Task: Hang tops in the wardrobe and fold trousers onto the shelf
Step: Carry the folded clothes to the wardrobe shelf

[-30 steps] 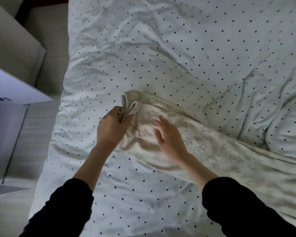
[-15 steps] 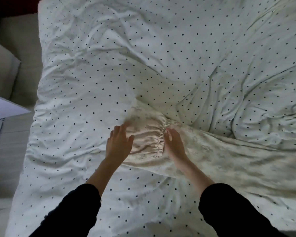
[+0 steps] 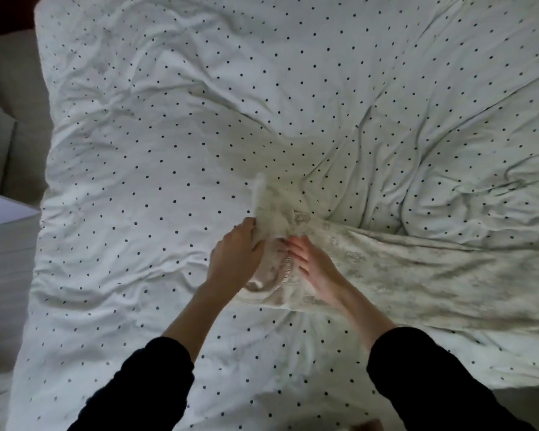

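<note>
Cream trousers (image 3: 402,272) lie on the dotted duvet (image 3: 168,135), running from frame centre out toward 3 o'clock, pale print faint in low light. I judge folding just begun: only the end at centre is gathered and rucked, the long run toward 3 o'clock is flat and unfolded. Left hand (image 3: 235,258) grips that bunched end, fingers curled round the cloth, lifting a ridge toward 12 o'clock. Right hand (image 3: 313,264) presses flat beside it, fingers straight and slightly apart. Shelf and wardrobe not in view; tops unseen. Most of the task remains, I judge.
</note>
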